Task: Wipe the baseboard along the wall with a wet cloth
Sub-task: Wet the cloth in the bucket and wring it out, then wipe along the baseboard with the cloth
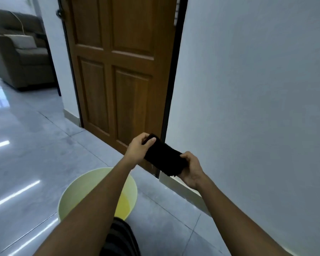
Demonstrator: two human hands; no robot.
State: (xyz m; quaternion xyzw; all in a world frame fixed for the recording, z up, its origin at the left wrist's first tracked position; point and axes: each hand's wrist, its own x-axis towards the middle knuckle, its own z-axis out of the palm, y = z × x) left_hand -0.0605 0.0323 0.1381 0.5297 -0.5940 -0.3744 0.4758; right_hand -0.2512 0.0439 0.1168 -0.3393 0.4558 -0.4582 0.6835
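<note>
From the head view, I've got the dark cloth (163, 157) up in front of me, stretched between both hands: my left hand (139, 148) has its grip closed over the far end, thumb pressed on top, and my right hand (190, 169) has its grip closed round the near end, fingers curled underneath. It's bunched into a thick folded pad, held in the air well above the floor (35, 145), not touching anything but my hands. Below my left forearm sits the pale yellow bucket (131, 183) (I can't make out how much water is in it from here), so I judge this as the preparing step: squeezing or folding the cloth before any wiping starts. The baseboard (181, 187) runs along the foot of the grey wall (257, 89) just beyond my right hand, starting beside the brown door (118, 71), and the cloth isn't on it yet. The next move, as I see it, calls for settling the pad into one hand, reaching down low to the strip by the door frame, pressing flat and drawing along it toward me. The sofa (20, 52) back in the far room is well out of it.
</note>
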